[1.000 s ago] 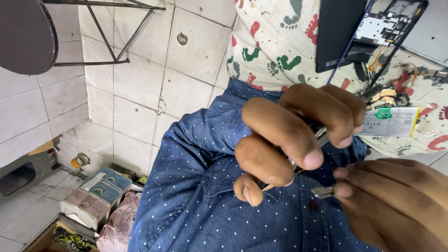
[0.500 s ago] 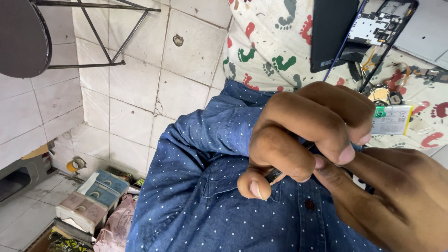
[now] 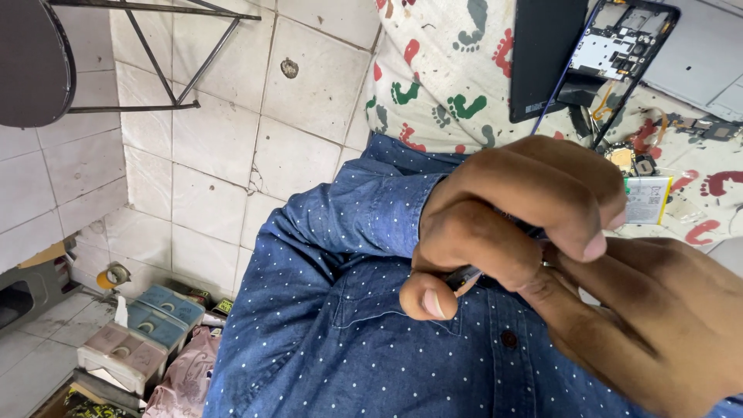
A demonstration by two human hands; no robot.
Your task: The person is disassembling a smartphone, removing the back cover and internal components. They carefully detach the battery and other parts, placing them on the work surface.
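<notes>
At the far left a dark round stool seat [image 3: 31,62] on a metal frame stands over the pale tiled floor [image 3: 217,147], with a stack of blue and beige boxes [image 3: 151,329] near the frame's bottom-left corner. A blue dotted shirt [image 3: 340,340] fills the lower middle of the view.

Just right of centre the left hand [image 3: 515,209], coming out of a rolled sleeve, is curled tight. Its thumb and fingers are pinched closed on a slim dark tool [image 3: 464,276], possibly tweezers, though only a short end shows below the knuckles. The tool sits close to the chest and high toward the camera, likely so that fine work can be seen up close.

The right hand [image 3: 646,329] comes in from the bottom-right corner, and its fingertips meet the left hand's where the tool disappears. Whether it grips anything cannot be told, as the left hand covers the contact.

Behind the hands a footprint-patterned cloth [image 3: 441,70] covers the work surface. Toward its top-right corner lie a dark flat panel [image 3: 546,54] and an opened phone [image 3: 619,50] with its circuit board exposed. A pale flat battery [image 3: 646,200] lies nearer the surface's edge, just beyond the left hand's knuckles, laid out within easy reach.
</notes>
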